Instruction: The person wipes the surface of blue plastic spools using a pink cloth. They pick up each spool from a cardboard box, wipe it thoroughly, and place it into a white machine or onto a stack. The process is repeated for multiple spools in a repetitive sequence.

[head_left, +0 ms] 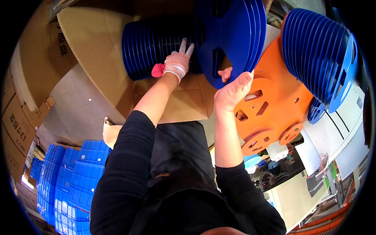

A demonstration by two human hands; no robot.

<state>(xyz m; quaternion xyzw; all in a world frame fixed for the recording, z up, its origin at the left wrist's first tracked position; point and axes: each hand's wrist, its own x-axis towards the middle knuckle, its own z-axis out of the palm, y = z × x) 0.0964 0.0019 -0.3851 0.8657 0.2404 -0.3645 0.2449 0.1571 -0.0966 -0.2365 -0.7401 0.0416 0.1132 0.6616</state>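
Observation:
My left hand (pixel 178 62), in a striped glove with pale fingertips, lies on a row of dark blue reels (pixel 143 49) inside a cardboard box (pixel 84 35). Two of its fingers are stretched out and apart; the others are partly hidden. A pink bit (pixel 158 70) sticks out beside that glove; I cannot make out what it is. My bare right hand (pixel 233 92) grips the lower rim of several large blue reel discs (pixel 239 35), held together with their flat face toward me. Its fingertips show through a cut-out in the disc, while the thumb lies outside at the rim.
At the right stands an orange panel (pixel 282 78) with round plates and slots. Beside it is a stack of blue discs (pixel 309 51). Blue plastic crates (pixel 84 164) are piled at lower left, and more cartons (pixel 19 121) line the left edge. A pale table (pixel 291 201) is at lower right.

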